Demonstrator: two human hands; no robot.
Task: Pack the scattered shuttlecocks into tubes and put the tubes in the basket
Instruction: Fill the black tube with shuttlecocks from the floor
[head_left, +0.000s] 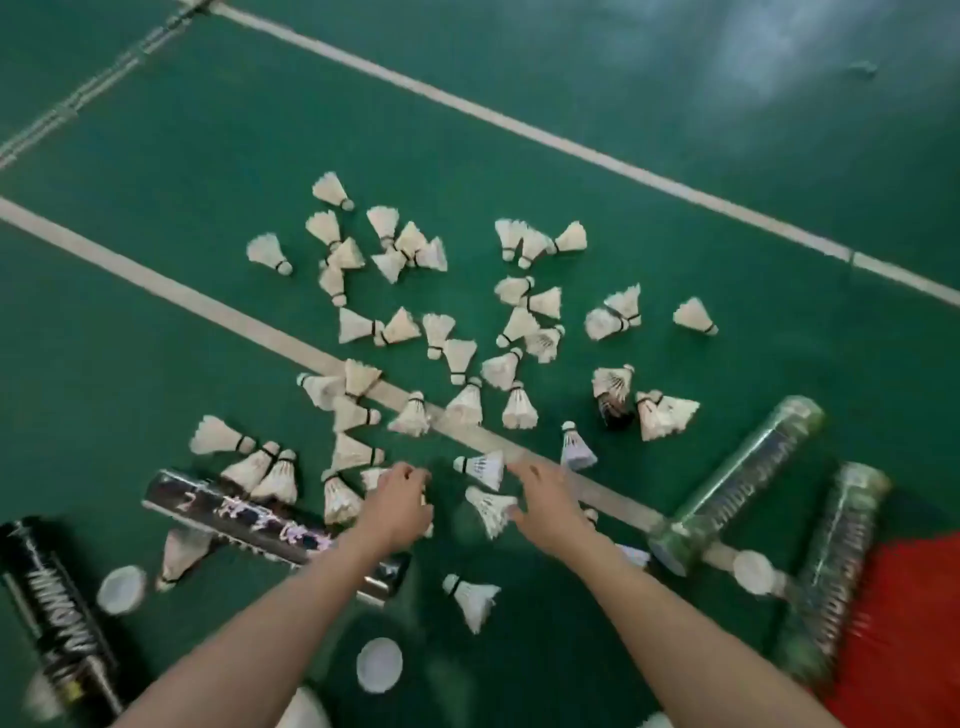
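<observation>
Several white feather shuttlecocks (462, 358) lie scattered over the green court floor. My left hand (400, 506) is curled with white feathers showing between its fingers, just past a black tube (244, 519) that lies flat under my forearm. My right hand (545, 496) is spread open, fingertips touching two shuttlecocks (488, 506) beside the white line. Another black tube (57, 592) lies at the lower left. Two clear green tubes (743, 478) (831, 566) lie at the right. A red basket (914, 639) shows at the lower right corner.
White tube caps lie loose on the floor: one cap (122, 590) by the black tubes, a second cap (379, 665) between my arms, a third cap (753, 571) at the green tubes' ends. White court lines (156, 280) cross the floor diagonally.
</observation>
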